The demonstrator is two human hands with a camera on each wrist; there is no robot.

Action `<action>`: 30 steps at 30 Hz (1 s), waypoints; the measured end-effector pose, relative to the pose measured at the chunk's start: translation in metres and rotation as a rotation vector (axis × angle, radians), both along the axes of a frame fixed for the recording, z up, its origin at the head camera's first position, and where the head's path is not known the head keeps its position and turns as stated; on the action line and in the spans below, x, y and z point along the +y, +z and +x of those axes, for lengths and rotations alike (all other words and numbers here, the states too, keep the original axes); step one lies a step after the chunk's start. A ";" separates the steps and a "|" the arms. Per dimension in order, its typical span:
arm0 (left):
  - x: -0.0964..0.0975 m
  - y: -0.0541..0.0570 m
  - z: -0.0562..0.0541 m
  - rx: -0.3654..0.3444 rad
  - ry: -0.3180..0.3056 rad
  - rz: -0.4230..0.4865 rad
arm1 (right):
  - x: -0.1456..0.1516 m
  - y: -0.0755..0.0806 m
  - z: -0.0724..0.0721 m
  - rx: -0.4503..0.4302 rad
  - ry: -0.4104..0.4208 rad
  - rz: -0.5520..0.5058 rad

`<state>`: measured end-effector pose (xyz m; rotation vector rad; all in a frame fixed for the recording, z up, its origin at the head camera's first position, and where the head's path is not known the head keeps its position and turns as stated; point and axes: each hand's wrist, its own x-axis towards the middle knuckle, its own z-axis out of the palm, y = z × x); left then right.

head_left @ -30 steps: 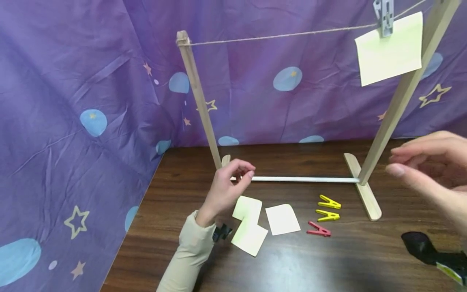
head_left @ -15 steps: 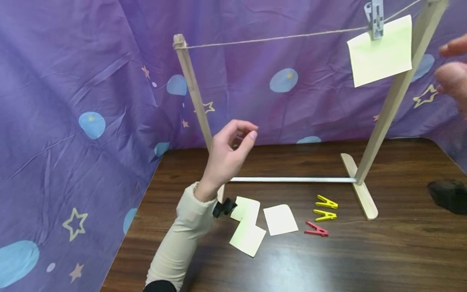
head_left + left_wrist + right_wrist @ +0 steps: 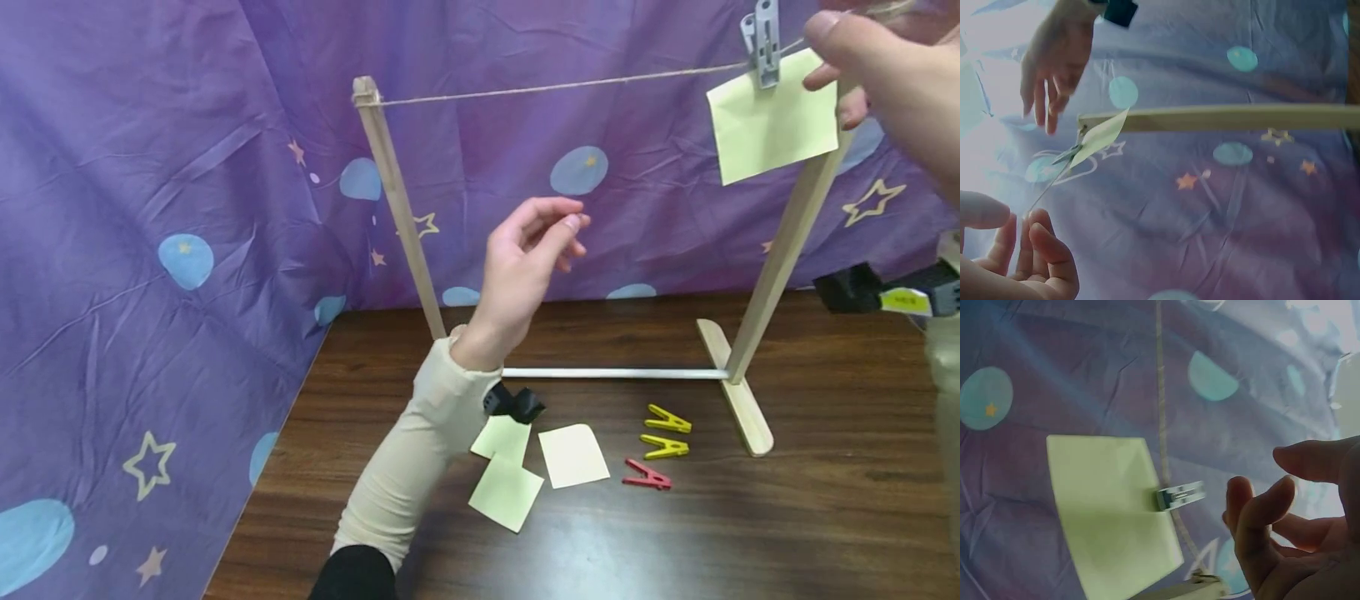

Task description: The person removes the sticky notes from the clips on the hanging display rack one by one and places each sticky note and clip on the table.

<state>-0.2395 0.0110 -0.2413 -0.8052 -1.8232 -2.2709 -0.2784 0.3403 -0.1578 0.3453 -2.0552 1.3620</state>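
Note:
A pale yellow paper square [image 3: 772, 125] hangs from a string [image 3: 555, 87], held by a grey clothespin [image 3: 1180, 495]. My right hand [image 3: 892, 75] is beside them at the upper right, overlapping the paper's corner in the head view. In the right wrist view, a gap shows between its bent fingers [image 3: 1266, 506] and the clothespin, and nothing is in its grasp. My left hand [image 3: 525, 267] is raised in front of the wooden frame, below the string. Its fingers curl loosely with nothing between them.
Several paper squares [image 3: 573, 456] lie on the dark wooden table [image 3: 750, 533]. Two yellow clothespins [image 3: 666, 446] and a red one [image 3: 647, 475] are to their right. The frame's right post [image 3: 780, 267] and left post [image 3: 401, 208] carry the string. Purple cloth [image 3: 480, 167] hangs behind.
My left hand has risen from low over the table and shifted right. My right hand has moved up from the lower right to beside the hanging paper. The papers and clothespins stay put.

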 end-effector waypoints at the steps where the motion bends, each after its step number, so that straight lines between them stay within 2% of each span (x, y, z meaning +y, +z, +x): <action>1: 0.005 0.001 -0.001 -0.036 -0.024 0.006 | -0.033 0.011 0.026 -0.016 0.027 -0.050; 3: 0.013 0.002 -0.002 -0.112 -0.082 0.024 | -0.043 0.017 0.027 -0.046 0.048 -0.079; 8: 0.030 0.006 -0.008 -0.295 -0.215 0.070 | -0.049 0.022 0.014 -0.133 0.015 0.017; 14: 0.053 0.010 -0.017 -0.430 -0.254 0.087 | -0.055 0.028 0.004 -0.190 -0.014 0.130; 17: 0.062 0.011 -0.019 -0.459 -0.260 0.096 | -0.058 0.029 0.006 -0.194 -0.001 0.152; 21: 0.073 0.013 -0.020 -0.474 -0.250 0.129 | -0.066 0.032 0.015 -0.220 0.030 0.120; 26: 0.080 0.015 -0.020 -0.473 -0.214 0.169 | -0.078 0.034 0.026 -0.235 0.089 0.077; 30: 0.083 0.016 -0.018 -0.456 -0.228 0.170 | -0.084 0.030 0.028 -0.208 0.104 0.109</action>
